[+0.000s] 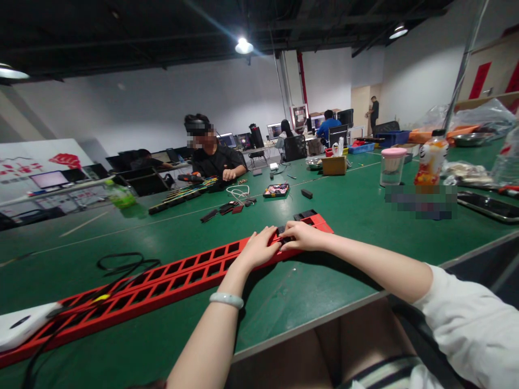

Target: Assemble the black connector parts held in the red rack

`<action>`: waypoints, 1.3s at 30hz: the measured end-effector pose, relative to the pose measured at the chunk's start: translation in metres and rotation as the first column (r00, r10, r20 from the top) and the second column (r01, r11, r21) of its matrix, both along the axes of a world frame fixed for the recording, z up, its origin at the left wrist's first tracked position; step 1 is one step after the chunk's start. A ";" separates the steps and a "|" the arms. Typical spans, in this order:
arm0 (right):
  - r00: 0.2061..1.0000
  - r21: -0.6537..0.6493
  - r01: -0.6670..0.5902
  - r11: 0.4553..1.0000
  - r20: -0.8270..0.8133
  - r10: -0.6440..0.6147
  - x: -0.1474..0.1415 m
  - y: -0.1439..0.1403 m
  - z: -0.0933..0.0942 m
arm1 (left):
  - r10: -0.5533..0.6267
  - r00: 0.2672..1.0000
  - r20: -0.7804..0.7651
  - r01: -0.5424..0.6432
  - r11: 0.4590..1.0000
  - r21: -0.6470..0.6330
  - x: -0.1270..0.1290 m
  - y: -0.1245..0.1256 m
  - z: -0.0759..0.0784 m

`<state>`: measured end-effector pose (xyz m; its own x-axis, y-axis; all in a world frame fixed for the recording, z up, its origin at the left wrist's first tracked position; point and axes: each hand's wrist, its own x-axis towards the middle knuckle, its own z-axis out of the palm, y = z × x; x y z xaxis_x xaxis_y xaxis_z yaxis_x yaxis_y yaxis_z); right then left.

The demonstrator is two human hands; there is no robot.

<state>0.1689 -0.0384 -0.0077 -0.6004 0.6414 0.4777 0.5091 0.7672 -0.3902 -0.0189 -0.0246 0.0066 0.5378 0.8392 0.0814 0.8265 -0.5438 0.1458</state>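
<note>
Red, with two long rows of open rectangular slots, the frame [182, 292] lies on the green table [365, 216] in front of me, its long axis slanting from my near left to farther right. My left hand [259, 247] rests across it, fingers and thumb spread; whether they grip, I can't tell. My right hand [300, 236] is nearer the far end, thumb and fingers bent close over a dark piece [281, 231] lying between my hands; I can't tell whether they pinch it. More black pieces [305, 215] sit just beyond my right knuckles.
</note>
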 end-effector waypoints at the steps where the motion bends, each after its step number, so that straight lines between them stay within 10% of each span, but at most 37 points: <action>1: 1.000 0.003 -0.005 1.000 0.006 0.005 0.000 0.001 0.000 | 0.003 1.000 -0.004 -0.003 1.000 0.000 0.000 0.000 0.000; 39: 0.993 0.065 -0.076 0.995 0.092 0.070 0.001 0.003 0.005 | -0.011 1.000 -0.001 0.011 0.999 0.032 0.000 0.000 0.003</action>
